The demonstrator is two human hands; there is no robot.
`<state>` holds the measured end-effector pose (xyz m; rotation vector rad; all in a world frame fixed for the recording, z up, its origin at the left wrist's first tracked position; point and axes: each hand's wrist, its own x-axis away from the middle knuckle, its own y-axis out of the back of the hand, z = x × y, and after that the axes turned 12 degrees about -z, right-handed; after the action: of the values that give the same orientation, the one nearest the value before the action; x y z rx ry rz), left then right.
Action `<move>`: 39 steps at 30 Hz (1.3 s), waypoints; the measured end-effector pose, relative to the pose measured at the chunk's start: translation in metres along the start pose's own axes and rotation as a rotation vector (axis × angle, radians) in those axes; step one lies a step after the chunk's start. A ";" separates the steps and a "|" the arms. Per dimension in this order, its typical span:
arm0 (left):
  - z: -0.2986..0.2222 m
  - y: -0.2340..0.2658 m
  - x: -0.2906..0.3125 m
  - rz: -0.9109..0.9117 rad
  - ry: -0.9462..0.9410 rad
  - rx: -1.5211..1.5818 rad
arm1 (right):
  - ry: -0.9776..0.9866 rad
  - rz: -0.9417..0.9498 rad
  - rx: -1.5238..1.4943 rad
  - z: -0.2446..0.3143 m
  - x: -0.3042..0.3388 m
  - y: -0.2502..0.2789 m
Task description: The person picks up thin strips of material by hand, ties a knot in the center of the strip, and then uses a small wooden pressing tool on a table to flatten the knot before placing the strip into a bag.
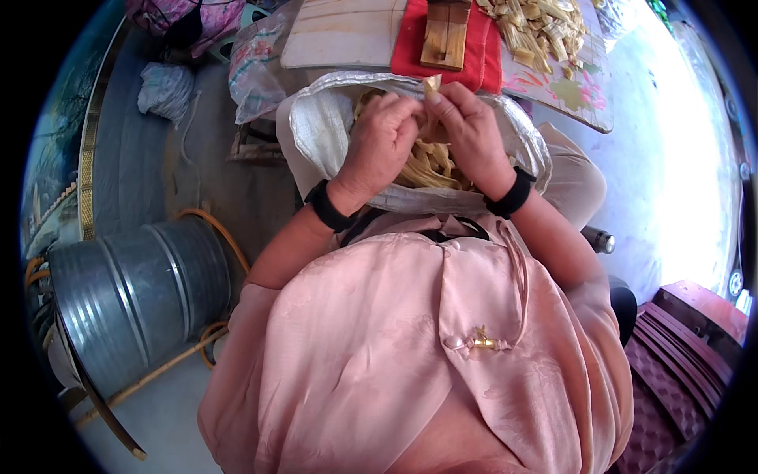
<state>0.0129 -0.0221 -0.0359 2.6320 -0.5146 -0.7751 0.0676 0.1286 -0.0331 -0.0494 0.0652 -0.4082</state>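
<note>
My right hand (474, 130) pinches a pale yellow dried strip (431, 84) between thumb and fingers, and its end sticks up above the thumb. Close beside it, my left hand (383, 138) is closed, fingertips pressed together near the same strip; whether they grip it too is hidden by the knuckles. Both hands are over a white woven sack (320, 130) with its mouth spread wide in front of me. Inside the sack lie several similar yellowish strips (433, 166), partly covered by my hands.
Beyond the sack, a wooden block (446, 39) rests on a red cloth (407, 55). A pile of yellowish pieces (545, 31) lies on a floral-patterned board (584, 95). To the left are a plastic bag (253, 71) and a metal drum (142, 288). Dark red furniture (679, 363) stands at lower right.
</note>
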 end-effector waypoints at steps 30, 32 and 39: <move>-0.014 -0.008 -0.009 -0.125 0.273 0.430 | -0.125 0.096 -0.054 0.016 -0.002 0.019; -0.011 -0.004 -0.013 -0.129 0.218 0.381 | -0.253 0.080 -0.081 0.022 -0.005 0.026; -0.006 0.027 -0.028 -0.147 0.034 0.144 | -0.381 0.086 -0.219 0.033 -0.015 0.038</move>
<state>-0.0124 -0.0321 -0.0074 2.8374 -0.3836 -0.7611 0.0709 0.1708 -0.0021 -0.3383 -0.2631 -0.2986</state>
